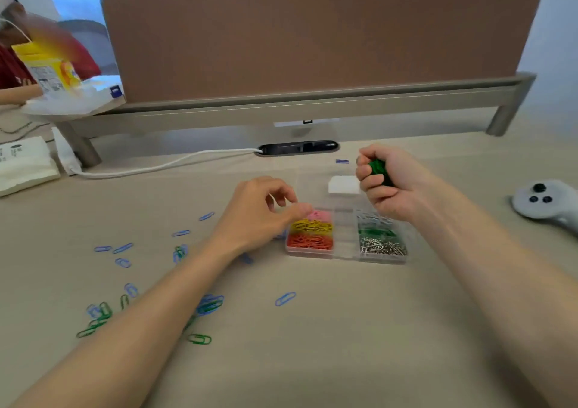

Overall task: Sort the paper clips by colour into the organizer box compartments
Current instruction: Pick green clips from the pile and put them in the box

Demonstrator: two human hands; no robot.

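Observation:
A clear organizer box (345, 245) lies open on the desk. Its left column holds pink (322, 215), yellow (311, 227) and orange clips (309, 242); its right column holds white (372, 219), green (375, 232) and silver clips (381, 246). My right hand (386, 181) hovers above the box's right side, fist closed round a bunch of green clips (378, 167). My left hand (266, 210) sits at the box's left edge, fingers loosely curled with the tips near the pink compartment; I cannot see anything in them. Loose blue (285, 299) and green clips (199, 339) are scattered at the lower left.
A white block (343, 185) lies on the box's open lid. A grey controller (545, 203) rests at the far right. A white cable (162, 165) runs to the desk's cable slot (297, 147). A brown divider panel (312, 32) stands behind. Paper items (22, 163) lie far left.

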